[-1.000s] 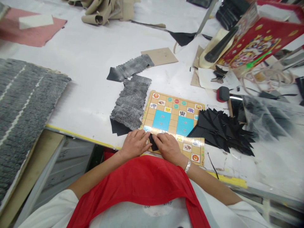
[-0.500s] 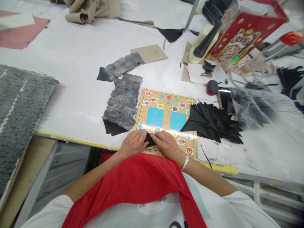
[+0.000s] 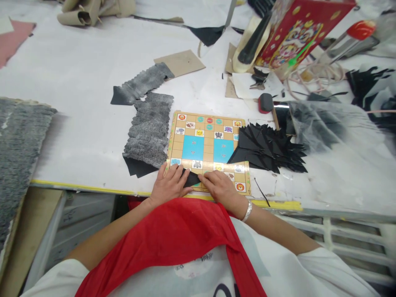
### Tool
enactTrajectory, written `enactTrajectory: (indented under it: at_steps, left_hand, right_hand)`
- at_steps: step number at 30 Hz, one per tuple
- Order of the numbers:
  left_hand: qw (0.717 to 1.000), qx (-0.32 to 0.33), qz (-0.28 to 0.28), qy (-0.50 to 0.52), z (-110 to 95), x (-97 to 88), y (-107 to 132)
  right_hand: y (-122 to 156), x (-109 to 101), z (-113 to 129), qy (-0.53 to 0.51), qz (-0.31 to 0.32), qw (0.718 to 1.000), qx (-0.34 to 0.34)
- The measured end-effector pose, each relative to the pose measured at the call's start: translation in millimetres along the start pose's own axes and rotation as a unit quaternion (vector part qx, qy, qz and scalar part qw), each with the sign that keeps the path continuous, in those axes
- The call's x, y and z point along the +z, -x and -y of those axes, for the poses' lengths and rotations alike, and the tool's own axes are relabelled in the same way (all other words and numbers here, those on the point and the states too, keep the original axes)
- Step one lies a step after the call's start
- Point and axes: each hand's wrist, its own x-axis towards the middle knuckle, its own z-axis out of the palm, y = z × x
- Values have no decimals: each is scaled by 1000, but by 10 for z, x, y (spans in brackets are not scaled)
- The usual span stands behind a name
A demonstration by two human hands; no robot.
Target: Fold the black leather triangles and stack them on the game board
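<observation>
Nearest the camera: red apron (image 3: 173, 243) over white shirt, both forearms extended fwd. At near edge of worktop (image 3: 93, 123): L hand (image 3: 168, 185) and R hand (image 3: 220, 187) side by side, palms down, resting on lower edge of game board (image 3: 204, 144). Between them: black piece (image 3: 192, 179), small, lying flat on the board, touched from both sides. L fingers (image 3: 177, 173) spread fairly wide, laid flat, tips on left part of piece. R fingers (image 3: 208, 178) close together, laid flat, tips on right part. No pinch visible; grip under an edge: cannot tell. Silver bracelet (image 3: 247, 211) on R wrist. Just right of board, overlapping its right edge: pile of black triangles (image 3: 269, 148). Just left of board: grey fuzzy strips (image 3: 148, 132) in overlapping row, black backing showing at near end. Far left: grey mat (image 3: 18, 136) at worktop edge. Beyond triangles: clear plastic bag (image 3: 324, 123) and red-and-black tool (image 3: 265, 103). Further back, centre: cardboard sheet (image 3: 179, 62). Rear right: red printed box (image 3: 297, 29), tilted. Rear left: beige rolled material (image 3: 93, 8).
</observation>
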Motion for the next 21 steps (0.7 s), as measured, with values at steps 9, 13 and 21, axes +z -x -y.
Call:
enactTrajectory:
  at_steps: [9,13,21]
  left_hand:
    - [996,38,79,-5,-77,145,20]
    - [996,34,84,3,-109,92,6]
    - [995,62,63,50,-219,97,-136]
  right_hand:
    - [48,60,-21,15,-13,1000,3]
    - [64,36,-22,14,3,1000,-2]
    - [73,-5,-1,12,26,1000,-2]
